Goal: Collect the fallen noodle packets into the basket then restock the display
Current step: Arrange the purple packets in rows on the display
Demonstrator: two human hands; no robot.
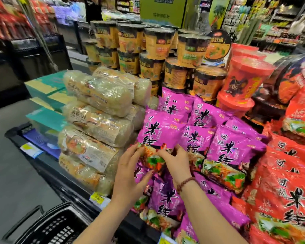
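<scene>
Gripping one glossy purple noodle packet by its lower edge, the left hand and right hand each pinched the crinkled foil, fingers curled around it. Packet lay atop the purple packet pile on the display, a dark-edged shelf. Beside, left: clear-wrapped rice noodle bundles, pale, cylindrical, stacked. Right: shiny red packets. Behind: orange paper-sleeved cup noodles and red bowls. Black perforated plastic basket stood low left, near the display.
</scene>
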